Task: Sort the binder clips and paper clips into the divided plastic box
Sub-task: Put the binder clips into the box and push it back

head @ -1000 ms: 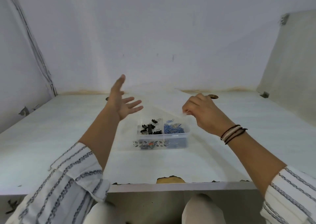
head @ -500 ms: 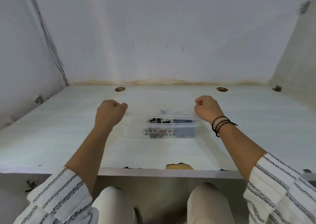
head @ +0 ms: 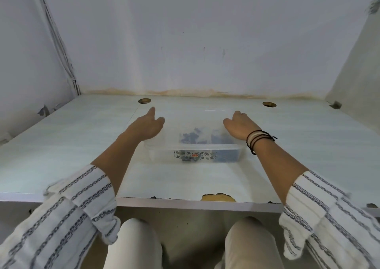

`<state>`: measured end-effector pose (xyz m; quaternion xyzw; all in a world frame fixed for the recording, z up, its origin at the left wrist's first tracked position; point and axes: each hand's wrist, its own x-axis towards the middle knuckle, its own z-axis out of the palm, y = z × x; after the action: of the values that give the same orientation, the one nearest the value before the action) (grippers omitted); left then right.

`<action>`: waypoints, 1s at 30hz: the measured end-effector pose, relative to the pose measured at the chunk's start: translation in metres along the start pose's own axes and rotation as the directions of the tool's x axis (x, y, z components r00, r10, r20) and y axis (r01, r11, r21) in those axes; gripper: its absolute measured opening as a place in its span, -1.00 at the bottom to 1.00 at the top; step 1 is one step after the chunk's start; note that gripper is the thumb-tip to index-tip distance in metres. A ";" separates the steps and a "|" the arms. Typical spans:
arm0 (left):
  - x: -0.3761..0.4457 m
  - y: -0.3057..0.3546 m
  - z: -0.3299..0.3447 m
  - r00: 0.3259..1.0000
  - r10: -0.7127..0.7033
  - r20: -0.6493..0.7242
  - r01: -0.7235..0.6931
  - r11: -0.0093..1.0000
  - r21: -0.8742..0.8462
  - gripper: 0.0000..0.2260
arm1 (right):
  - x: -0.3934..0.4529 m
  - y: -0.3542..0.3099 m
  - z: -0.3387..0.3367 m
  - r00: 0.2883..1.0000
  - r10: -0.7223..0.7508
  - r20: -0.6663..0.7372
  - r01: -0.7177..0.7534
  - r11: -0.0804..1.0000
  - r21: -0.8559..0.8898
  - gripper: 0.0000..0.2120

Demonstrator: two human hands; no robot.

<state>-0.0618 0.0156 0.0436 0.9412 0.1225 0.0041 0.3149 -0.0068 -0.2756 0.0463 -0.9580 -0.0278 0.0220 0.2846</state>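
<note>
place: plain desk nook | cues: chipped white desk (head: 185,184); cable holes (head: 144,100); bare stained wall (head: 185,42)

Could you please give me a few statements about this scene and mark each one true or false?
1. A clear lid covers the box. True.
2. The left hand wears bracelets. False: the bracelets are on the right wrist.
3. The right hand rests on the lid. True.
4. Loose clips lie scattered on the table. False: the only clips seen are inside the box.
5. The box stands between both hands. True.
</note>
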 end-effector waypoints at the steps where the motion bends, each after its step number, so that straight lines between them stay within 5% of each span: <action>1: 0.003 0.001 0.003 1.000 0.008 0.007 -0.009 0.999 0.045 -0.41 | 0.003 -0.001 0.003 1.000 0.003 0.009 -0.003 1.000 -0.016 -0.44; 25: 0.035 -0.007 0.019 0.998 0.038 -0.051 -0.029 0.986 0.162 -0.40 | 0.014 0.008 0.026 0.990 0.074 -0.116 -0.100 0.966 -0.237 -0.40; 30: 0.050 -0.003 0.009 0.994 0.024 -0.102 -0.021 0.999 0.028 -0.46 | 0.034 0.012 0.017 0.992 0.002 -0.128 -0.021 0.990 -0.143 -0.76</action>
<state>-0.0132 0.0242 0.0314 0.9452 0.1278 0.0544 0.2954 0.0271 -0.2744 0.0244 -0.9756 -0.0055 -0.0396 0.2157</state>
